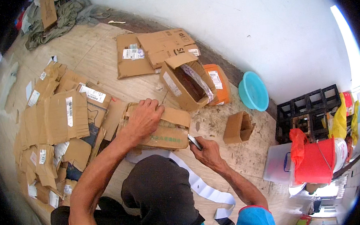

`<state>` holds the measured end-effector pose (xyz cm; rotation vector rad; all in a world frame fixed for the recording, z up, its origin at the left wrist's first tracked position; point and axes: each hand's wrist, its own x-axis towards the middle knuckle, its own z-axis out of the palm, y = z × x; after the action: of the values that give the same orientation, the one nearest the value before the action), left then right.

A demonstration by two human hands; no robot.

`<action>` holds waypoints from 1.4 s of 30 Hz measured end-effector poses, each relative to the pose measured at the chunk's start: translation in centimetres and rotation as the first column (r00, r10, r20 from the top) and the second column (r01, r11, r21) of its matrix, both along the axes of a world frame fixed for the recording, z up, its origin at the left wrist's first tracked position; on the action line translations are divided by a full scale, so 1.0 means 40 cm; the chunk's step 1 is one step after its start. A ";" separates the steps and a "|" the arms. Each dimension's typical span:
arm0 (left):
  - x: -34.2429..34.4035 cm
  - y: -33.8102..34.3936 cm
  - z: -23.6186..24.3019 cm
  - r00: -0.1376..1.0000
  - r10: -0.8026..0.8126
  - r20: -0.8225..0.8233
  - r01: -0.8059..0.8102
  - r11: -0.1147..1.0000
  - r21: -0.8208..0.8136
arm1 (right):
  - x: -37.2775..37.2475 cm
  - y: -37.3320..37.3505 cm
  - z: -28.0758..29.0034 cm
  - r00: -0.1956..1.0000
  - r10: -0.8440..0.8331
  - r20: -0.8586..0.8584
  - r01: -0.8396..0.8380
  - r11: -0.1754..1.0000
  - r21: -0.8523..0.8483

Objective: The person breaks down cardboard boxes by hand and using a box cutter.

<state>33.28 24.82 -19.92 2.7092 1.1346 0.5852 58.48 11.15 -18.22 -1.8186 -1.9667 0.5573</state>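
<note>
A brown cardboard box (165, 139) with green print lies in front of me, its upper side partly open along a gap. Over its upper left part rests my left hand (145, 116), the fingers bent and gripping the cardboard. My right hand (206, 152) is closed round a utility knife (195, 142) with a silvery end. The knife's tip meets the right end of the box; how far it goes in is hidden. Below the box, a long white paper strip (200, 185) trails across the floor beside a dark rounded cloth-covered shape (159, 191).
Flattened cardboard (58, 119) is heaped at left. Beyond my hands are flat cartons (134, 53), an open carton (172, 84), an orange package (221, 82) and a turquoise basin (252, 91) by the wall. A small carton (234, 128), black crates (285, 111) and a red bucket (315, 162) stand right.
</note>
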 end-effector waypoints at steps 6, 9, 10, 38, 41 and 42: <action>-0.006 -0.006 -0.001 1.000 0.008 0.014 -0.009 0.999 0.052 | 0.006 0.004 0.012 0.997 0.045 0.065 -0.038 0.995 -0.097; -0.015 -0.004 0.007 0.998 -0.011 0.061 0.008 0.999 0.048 | 0.025 -0.003 0.052 0.999 0.038 0.010 -0.035 0.966 -0.256; -0.017 -0.002 0.010 0.999 0.000 0.054 -0.002 0.999 0.035 | 0.032 -0.005 0.064 1.000 0.019 -0.011 -0.021 0.945 -0.326; -0.063 0.018 0.022 0.982 -0.111 0.153 0.118 0.993 -0.032 | 0.157 0.001 -0.073 0.943 -0.321 0.092 0.310 0.944 0.115; -0.061 0.022 0.043 0.982 -0.071 0.173 0.077 0.997 -0.024 | 0.259 -0.004 -0.043 0.918 -0.397 0.004 0.397 0.917 0.030; -0.058 0.006 0.041 0.982 -0.048 0.181 0.054 0.998 -0.028 | 0.257 -0.041 -0.038 0.914 -0.405 -0.009 0.405 0.914 -0.015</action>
<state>30.94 25.08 -18.28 2.5873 1.0167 0.7785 68.75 9.52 -19.75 -2.1444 -1.5113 0.4437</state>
